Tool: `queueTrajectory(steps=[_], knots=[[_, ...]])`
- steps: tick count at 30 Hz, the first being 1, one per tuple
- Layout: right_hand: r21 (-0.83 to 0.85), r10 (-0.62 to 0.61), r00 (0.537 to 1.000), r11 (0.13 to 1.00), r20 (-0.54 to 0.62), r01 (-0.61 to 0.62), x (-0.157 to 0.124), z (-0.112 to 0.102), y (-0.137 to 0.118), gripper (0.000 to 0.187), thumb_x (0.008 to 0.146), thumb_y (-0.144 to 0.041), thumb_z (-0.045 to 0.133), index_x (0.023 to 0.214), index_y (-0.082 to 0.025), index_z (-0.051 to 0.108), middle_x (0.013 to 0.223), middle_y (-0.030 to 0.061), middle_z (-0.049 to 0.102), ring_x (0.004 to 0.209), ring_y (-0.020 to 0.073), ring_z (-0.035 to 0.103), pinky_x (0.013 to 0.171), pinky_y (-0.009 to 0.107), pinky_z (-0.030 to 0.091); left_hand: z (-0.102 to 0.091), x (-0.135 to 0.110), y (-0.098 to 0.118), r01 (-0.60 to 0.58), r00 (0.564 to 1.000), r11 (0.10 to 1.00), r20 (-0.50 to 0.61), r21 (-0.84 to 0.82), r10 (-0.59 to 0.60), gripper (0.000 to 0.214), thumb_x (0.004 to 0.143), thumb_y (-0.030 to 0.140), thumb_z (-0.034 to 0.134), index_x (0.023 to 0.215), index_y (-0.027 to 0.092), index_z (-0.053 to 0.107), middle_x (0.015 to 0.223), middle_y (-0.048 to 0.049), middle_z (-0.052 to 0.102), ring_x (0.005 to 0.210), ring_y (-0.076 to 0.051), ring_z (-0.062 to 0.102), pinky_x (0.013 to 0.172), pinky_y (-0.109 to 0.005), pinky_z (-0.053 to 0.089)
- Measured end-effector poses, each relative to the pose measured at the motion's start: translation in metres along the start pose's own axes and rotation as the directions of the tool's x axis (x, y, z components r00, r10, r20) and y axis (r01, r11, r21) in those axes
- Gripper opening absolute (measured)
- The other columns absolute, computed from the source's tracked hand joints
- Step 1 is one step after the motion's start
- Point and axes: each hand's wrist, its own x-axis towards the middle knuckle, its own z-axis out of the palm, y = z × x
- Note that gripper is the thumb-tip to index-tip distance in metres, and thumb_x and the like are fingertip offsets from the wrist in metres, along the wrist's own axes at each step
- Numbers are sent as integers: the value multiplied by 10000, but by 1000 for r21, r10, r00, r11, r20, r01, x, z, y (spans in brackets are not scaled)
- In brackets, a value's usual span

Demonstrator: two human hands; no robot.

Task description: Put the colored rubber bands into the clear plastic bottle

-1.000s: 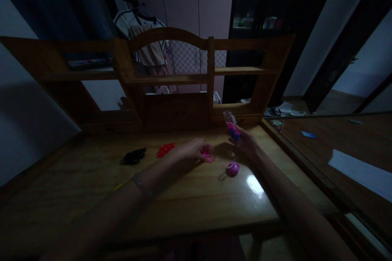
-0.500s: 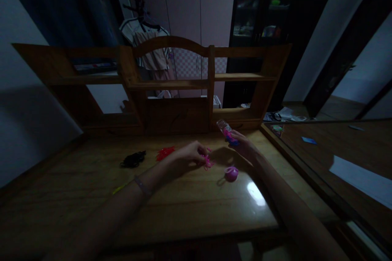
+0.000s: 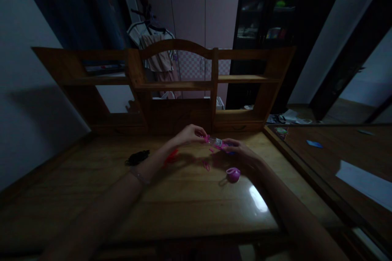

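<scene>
My right hand (image 3: pixel 241 151) is closed around a small clear bottle (image 3: pixel 215 142) with pink and blue contents, tilted so that its far end points left. At that end, my left hand (image 3: pixel 192 133) pinches pink elastic bands (image 3: pixel 207 138); whether they are inside the mouth I cannot tell. Below the bottle, a few pink bands (image 3: pixel 206 166) lie on the desk. A round purple lid (image 3: pixel 233 175) with a loop sits nearer me. To the left are a red heap of bands (image 3: pixel 171 157), partly behind my left forearm, and a black heap of bands (image 3: pixel 137 158).
The wooden desk (image 3: pixel 190 208) has a shelf unit (image 3: pixel 174 86) along its back edge. On the right, a raised rim separates it from a brown surface (image 3: pixel 309 163) bearing white paper (image 3: pixel 364 181) and a blue card (image 3: pixel 314 144).
My left hand has lifted pink bands off the desk and brought them up to the bottle's end. The bottle has tipped over toward the left. Fewer pink bands lie on the desk.
</scene>
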Motion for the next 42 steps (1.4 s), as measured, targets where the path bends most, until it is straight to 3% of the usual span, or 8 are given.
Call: queueTrajectory(steps=[4,13,20,24,29,35,39,42], knots=[[55,-37,999,998,-39,39,-2,3,-2,374,721,-344,790,1065,-230,701,991,22,706,824,186,638,743,298,472,-1,4,12,-26,998,999,-63,23,27,216,738,241,706,929,142,725,900,-65,738,843,-177,672,799,-290,508],[89,-69,997,994,-25,71,-2,3,-6,330,743,-311,770,1053,-225,698,991,18,683,838,173,614,754,288,455,-22,6,49,-182,983,978,57,102,177,270,755,241,723,1002,139,680,951,-64,717,850,-165,672,770,-274,517],[124,-73,997,989,-22,75,-1,7,-4,318,751,-290,763,1055,-222,697,992,15,677,822,161,601,736,268,449,-7,16,53,-176,984,978,-19,116,179,238,745,190,704,972,134,656,822,-40,720,721,-149,674,660,-243,510],[187,-72,997,980,-4,72,0,6,-5,335,739,-275,771,1063,-237,697,1021,12,678,838,161,611,768,271,452,-2,16,59,-212,975,963,-28,168,220,212,767,182,684,973,132,694,862,-58,741,800,-174,694,731,-263,515],[247,-95,995,965,-6,94,3,2,-3,314,751,-268,760,1055,-225,694,1006,18,677,823,148,607,751,257,454,-5,17,68,-267,963,956,5,120,268,384,784,186,665,1167,162,638,931,-58,736,833,-166,687,793,-290,520],[371,-88,996,925,-11,85,7,-12,5,237,801,-318,709,1021,-235,680,924,5,678,791,146,616,700,252,469,-15,22,44,-211,941,970,-243,119,234,331,827,270,613,1146,184,639,1030,-58,689,911,-166,646,843,-298,494],[420,-98,995,902,-27,100,7,-25,6,259,844,-412,635,1038,-244,670,938,2,682,814,154,625,716,274,485,4,15,10,-22,997,978,-67,207,37,418,803,492,624,1065,172,684,1071,-83,669,981,-210,611,857,-300,463],[426,-96,995,901,3,86,6,-28,6,300,832,-408,640,1063,-219,666,918,24,688,807,170,631,702,288,487,33,8,-8,21,994,963,98,267,-49,515,762,587,629,1053,167,697,1075,-91,657,1032,-231,576,864,-283,431]])
